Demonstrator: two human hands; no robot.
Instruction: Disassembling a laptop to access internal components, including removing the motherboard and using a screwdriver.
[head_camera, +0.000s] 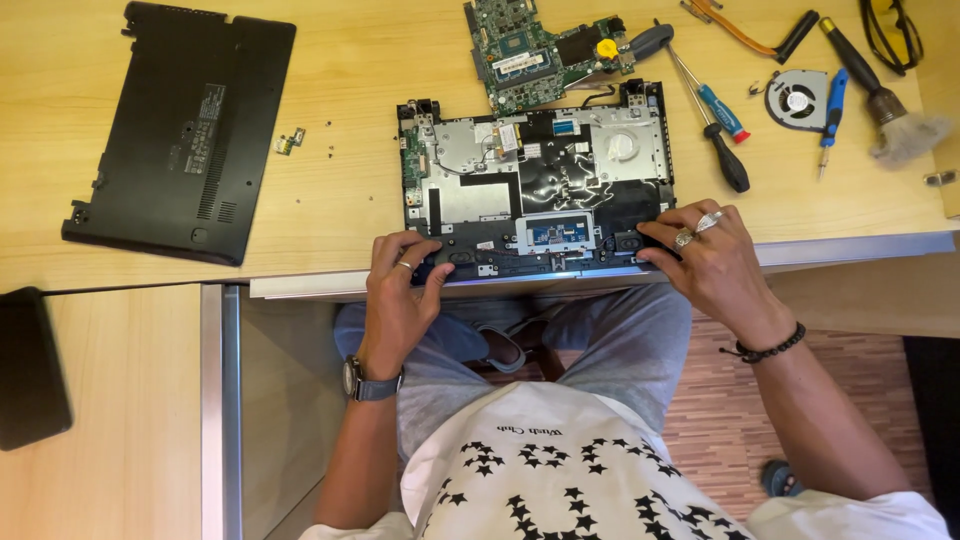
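An opened laptop chassis (535, 185), its bottom cover removed and its inner metal plates showing, is lying at the near edge of the wooden desk (340, 90), right in front of the seated person. The left hand (398, 300) is resting on the near left corner of the chassis, fingers curled over the edge beside a small speaker, gripping the frame rather than pinching anything. The right hand (705, 262) is pressing down on the near right corner, fingers bent and close together, rings showing. Just beyond the chassis, a green motherboard (535, 45) is lying loose on the desk. Far to the left, the black bottom cover (180, 130) is lying flat. To the right, two screwdrivers (715, 115), a cooling fan (797, 100) and a brush (885, 95) are lying well apart from the hands.
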